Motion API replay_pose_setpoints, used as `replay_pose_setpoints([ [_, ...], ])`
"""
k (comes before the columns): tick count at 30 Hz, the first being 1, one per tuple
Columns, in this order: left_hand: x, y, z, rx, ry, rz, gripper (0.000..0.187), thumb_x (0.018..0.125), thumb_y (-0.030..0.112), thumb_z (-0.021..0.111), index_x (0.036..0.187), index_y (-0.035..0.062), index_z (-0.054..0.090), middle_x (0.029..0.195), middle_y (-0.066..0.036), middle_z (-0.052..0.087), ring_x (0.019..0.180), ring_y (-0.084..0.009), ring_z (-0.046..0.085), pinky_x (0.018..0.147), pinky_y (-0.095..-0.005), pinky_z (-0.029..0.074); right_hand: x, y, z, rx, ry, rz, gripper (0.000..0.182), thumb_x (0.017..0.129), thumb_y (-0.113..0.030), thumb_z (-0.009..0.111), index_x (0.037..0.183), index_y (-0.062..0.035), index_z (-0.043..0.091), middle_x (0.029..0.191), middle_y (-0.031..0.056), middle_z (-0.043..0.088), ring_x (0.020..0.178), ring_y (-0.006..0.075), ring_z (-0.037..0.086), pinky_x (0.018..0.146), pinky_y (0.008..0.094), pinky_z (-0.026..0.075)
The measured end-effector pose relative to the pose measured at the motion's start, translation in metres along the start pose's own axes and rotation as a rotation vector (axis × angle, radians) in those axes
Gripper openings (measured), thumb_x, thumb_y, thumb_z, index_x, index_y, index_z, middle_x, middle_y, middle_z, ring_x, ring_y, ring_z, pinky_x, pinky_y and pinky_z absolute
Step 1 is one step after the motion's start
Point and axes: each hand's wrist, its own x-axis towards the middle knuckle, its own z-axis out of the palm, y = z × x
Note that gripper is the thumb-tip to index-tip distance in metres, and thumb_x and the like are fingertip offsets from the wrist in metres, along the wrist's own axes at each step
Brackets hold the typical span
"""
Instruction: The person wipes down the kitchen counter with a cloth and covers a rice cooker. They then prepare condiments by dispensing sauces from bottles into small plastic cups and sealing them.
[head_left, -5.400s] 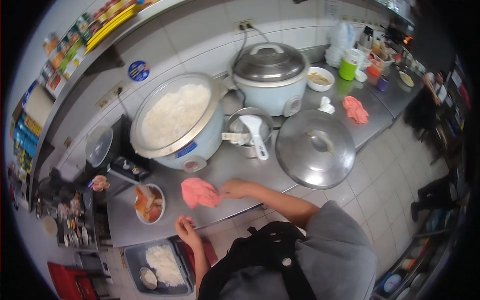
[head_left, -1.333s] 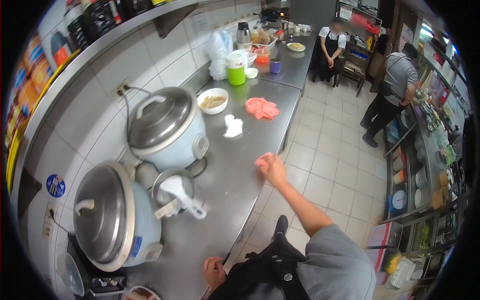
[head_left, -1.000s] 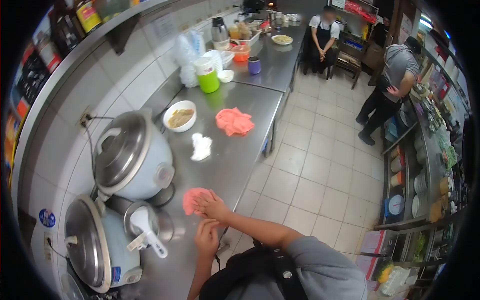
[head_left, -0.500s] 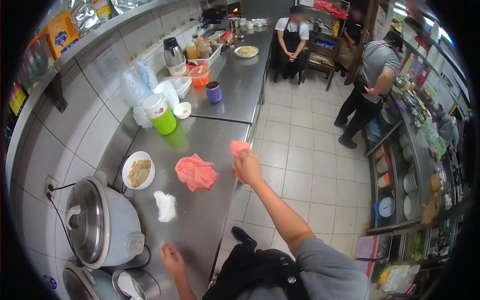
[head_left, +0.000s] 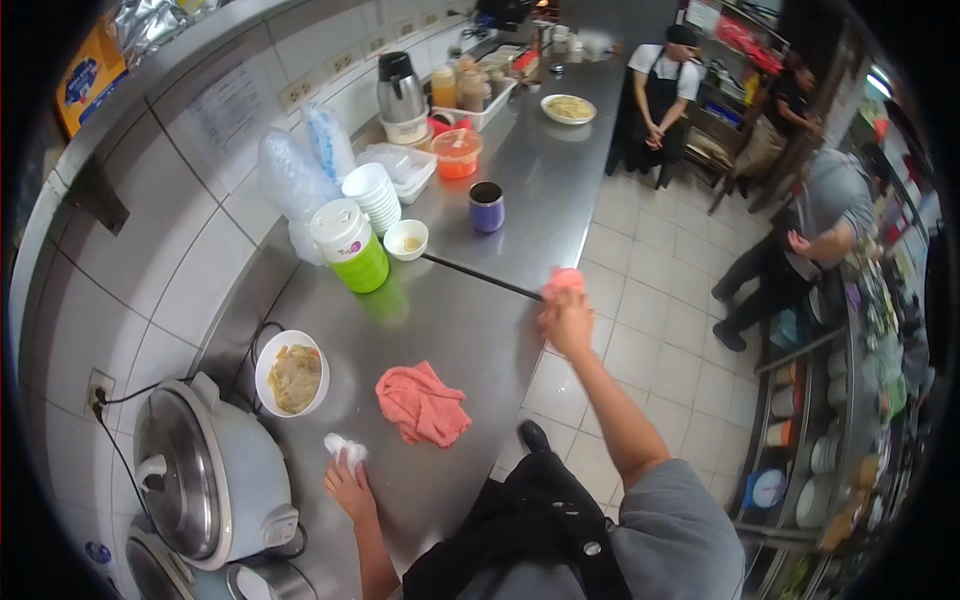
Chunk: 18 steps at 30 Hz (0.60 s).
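My right hand [head_left: 568, 325] is closed around a pink cloth [head_left: 566, 281] at the front edge of the steel counter, close to the seam. Lower down, my left hand [head_left: 350, 490] has its fingers stretched out, the tips touching a crumpled white tissue [head_left: 345, 449] and covering part of it. Between the two hands lies a second, bunched pink cloth [head_left: 422, 403] on the counter. A white bowl of food [head_left: 292, 374] stands to the left of that cloth.
A rice cooker [head_left: 215, 480] stands at the left. Farther back are a green and white jug [head_left: 350, 246], stacked white bowls [head_left: 371, 196], a purple tumbler [head_left: 487, 208] and a plate of food [head_left: 568, 109]. Several people stand beyond, across the tiled floor [head_left: 640, 300].
My left hand has moved forward and now touches the tissue. The right hand, still gripping its cloth, has moved along the counter edge to the seam. The camera view has shifted.
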Motion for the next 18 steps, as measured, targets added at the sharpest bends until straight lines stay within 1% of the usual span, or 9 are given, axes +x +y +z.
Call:
replay_pose_setpoints([
  [1, 0.003, 0.001, 0.001, 0.016, -0.001, -0.030, 0.047, 0.091, 0.023, 0.065, 0.135, 0.0110, 0.053, 0.132, -0.017, 0.052, 0.118, -0.0393, 0.049, 0.100, -0.0495, 0.038, 0.004, -0.021, 0.015, -0.014, -0.139, -0.073, 0.038, 0.086, -0.019, 0.062, 0.123, -0.0119, 0.059, 0.124, 0.0088, 0.056, 0.120, 0.0315, 0.050, 0.094, 0.0513, 0.043],
  [3, 0.014, 0.016, 0.001, -0.036, 0.070, -0.139, 0.032, 0.094, 0.023, 0.061, 0.120, 0.0059, 0.059, 0.112, -0.016, 0.057, 0.104, -0.0383, 0.053, 0.090, -0.0478, 0.042, 0.003, -0.050, 0.058, -0.073, 0.054, -0.546, 0.036, 0.088, -0.019, 0.059, 0.123, -0.0109, 0.058, 0.127, 0.0105, 0.056, 0.125, 0.0329, 0.047, 0.103, 0.0463, 0.040],
  [5, 0.025, 0.037, -0.004, 0.037, 0.161, -0.191, 0.026, 0.093, 0.023, 0.062, 0.110, 0.0028, 0.060, 0.102, -0.017, 0.057, 0.097, -0.0381, 0.055, 0.083, -0.0456, 0.045, 0.044, -0.052, 0.071, -0.045, 0.043, -0.630, 0.035, 0.089, -0.019, 0.057, 0.124, -0.0102, 0.058, 0.128, 0.0112, 0.055, 0.126, 0.0333, 0.046, 0.105, 0.0442, 0.039],
  [11, -0.010, 0.098, -0.041, 0.163, 0.288, -0.620, 0.027, 0.087, 0.025, 0.070, 0.093, 0.0008, 0.059, 0.098, -0.017, 0.058, 0.087, -0.0377, 0.057, 0.075, -0.0466, 0.046, 0.218, 0.111, 0.122, -0.097, 0.260, -0.223, 0.034, 0.100, -0.028, 0.042, 0.102, -0.0017, 0.062, 0.097, 0.0156, 0.066, 0.087, 0.0292, 0.064, 0.076, 0.0410, 0.051],
  [13, -0.042, 0.110, -0.055, 0.128, 0.390, -0.683, 0.020, 0.083, 0.016, 0.071, 0.086, 0.0007, 0.058, 0.096, -0.015, 0.058, 0.083, -0.0349, 0.057, 0.072, -0.0442, 0.046, 0.234, 0.121, 0.039, -0.496, -0.063, -0.445, 0.029, 0.095, -0.028, 0.051, 0.109, -0.0054, 0.063, 0.108, 0.0154, 0.064, 0.103, 0.0289, 0.062, 0.091, 0.0440, 0.046],
  [14, -0.057, 0.117, -0.061, 0.167, 0.414, -0.750, 0.020, 0.083, 0.016, 0.071, 0.086, 0.0007, 0.058, 0.096, -0.015, 0.058, 0.083, -0.0349, 0.057, 0.072, -0.0442, 0.046, 0.244, 0.133, 0.018, -0.829, -0.507, -0.523, 0.034, 0.091, -0.024, 0.057, 0.122, -0.0101, 0.062, 0.124, 0.0129, 0.063, 0.114, 0.0292, 0.059, 0.103, 0.0430, 0.042],
  [15, -0.073, 0.126, -0.066, 0.084, 0.495, -0.762, 0.015, 0.081, 0.011, 0.069, 0.085, 0.0009, 0.058, 0.094, -0.015, 0.058, 0.081, -0.0335, 0.057, 0.072, -0.0429, 0.047, 0.268, 0.203, 0.088, -0.541, -0.359, -0.298, 0.038, 0.094, -0.030, 0.053, 0.123, -0.0074, 0.062, 0.117, 0.0139, 0.066, 0.114, 0.0314, 0.060, 0.103, 0.0467, 0.042],
  [17, -0.116, 0.138, -0.068, 0.035, 0.597, -0.815, 0.011, 0.080, 0.006, 0.067, 0.083, 0.0010, 0.057, 0.093, -0.014, 0.058, 0.080, -0.0322, 0.057, 0.071, -0.0415, 0.047, 0.258, 0.159, 0.065, -0.429, -0.516, -0.310, 0.048, 0.097, -0.038, 0.049, 0.132, -0.0054, 0.057, 0.128, 0.0195, 0.060, 0.121, 0.0362, 0.055, 0.107, 0.0478, 0.038],
  [18, -0.137, 0.140, -0.066, -0.029, 0.583, -0.897, 0.009, 0.079, 0.004, 0.065, 0.083, 0.0011, 0.057, 0.091, -0.014, 0.058, 0.080, -0.0311, 0.057, 0.072, -0.0405, 0.047, 0.233, 0.116, 0.061, 0.054, -0.454, -0.224, 0.050, 0.097, -0.040, 0.050, 0.130, -0.0036, 0.058, 0.120, 0.0206, 0.064, 0.113, 0.0359, 0.060, 0.098, 0.0451, 0.044],
])
